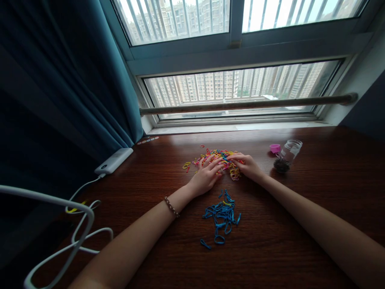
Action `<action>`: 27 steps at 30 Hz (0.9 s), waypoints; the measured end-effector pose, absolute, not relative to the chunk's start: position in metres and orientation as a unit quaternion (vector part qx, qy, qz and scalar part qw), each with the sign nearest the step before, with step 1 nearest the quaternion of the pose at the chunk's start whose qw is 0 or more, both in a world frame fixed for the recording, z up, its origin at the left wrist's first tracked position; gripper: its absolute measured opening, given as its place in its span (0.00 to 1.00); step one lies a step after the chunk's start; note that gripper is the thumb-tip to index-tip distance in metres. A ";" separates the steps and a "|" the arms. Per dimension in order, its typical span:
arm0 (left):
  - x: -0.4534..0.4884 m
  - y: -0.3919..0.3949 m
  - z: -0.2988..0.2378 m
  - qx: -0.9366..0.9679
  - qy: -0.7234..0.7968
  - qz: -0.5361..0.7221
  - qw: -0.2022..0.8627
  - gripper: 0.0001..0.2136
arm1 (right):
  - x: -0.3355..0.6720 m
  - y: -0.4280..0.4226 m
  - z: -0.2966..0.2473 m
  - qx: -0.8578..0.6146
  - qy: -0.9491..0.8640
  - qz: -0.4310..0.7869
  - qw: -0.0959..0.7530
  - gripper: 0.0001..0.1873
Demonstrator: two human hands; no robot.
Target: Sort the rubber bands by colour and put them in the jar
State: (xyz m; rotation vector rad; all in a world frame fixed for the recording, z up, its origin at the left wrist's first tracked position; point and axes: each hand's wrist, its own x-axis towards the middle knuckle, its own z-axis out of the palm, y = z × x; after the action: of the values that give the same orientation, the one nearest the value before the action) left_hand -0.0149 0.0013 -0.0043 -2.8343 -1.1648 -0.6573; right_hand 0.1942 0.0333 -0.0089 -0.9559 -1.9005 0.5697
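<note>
A loose pile of small coloured rubber bands (pixel 218 153) in pink, yellow, red and blue lies on the brown table. Across its left side rests my left hand (pixel 207 173), open, palm down, with the fingers spread over the bands. My right hand (pixel 247 165) reaches in from the right. Its thumb and fingertips come close together in a pinch among the bands; what is between them is too small to make out. Nearer to me sits a separate heap of blue rubber bands (pixel 221 212), with a yellow one on it.
On the right a clear jar (pixel 290 152) with dark contents leans at a tilt, beside a pink cap (pixel 274 148). A white power strip (pixel 114 161) and looped white cable (pixel 90 216) lie at left by the blue curtain (pixel 90 80). A barred window is behind the table.
</note>
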 end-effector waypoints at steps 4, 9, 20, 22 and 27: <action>-0.016 0.004 -0.006 -0.915 -0.336 -0.224 0.001 0.18 | 0.190 0.027 -0.003 -0.369 -0.775 0.289 0.424 0.12; -0.017 0.006 -0.005 -0.911 -0.303 -0.276 -0.049 0.16 | 0.187 0.023 -0.001 -0.354 -0.763 0.330 0.429 0.13; -0.020 0.008 -0.001 -0.769 -0.389 -0.467 -0.196 0.08 | 0.202 0.038 -0.021 -0.489 -0.758 0.097 0.421 0.12; -0.020 0.009 -0.002 -0.716 -0.409 -0.506 -0.252 0.09 | 0.203 0.042 -0.027 -0.480 -0.788 0.065 0.381 0.11; -0.021 0.016 -0.003 -0.584 -0.452 -0.575 -0.352 0.10 | 0.202 0.042 -0.029 -0.438 -0.826 0.053 0.351 0.10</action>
State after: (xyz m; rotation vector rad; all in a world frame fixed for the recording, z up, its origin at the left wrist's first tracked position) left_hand -0.0210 0.0163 -0.0026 -2.4081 -1.8662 -2.3730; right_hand 0.2018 0.0423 -0.0294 -1.1345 -2.1376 0.1384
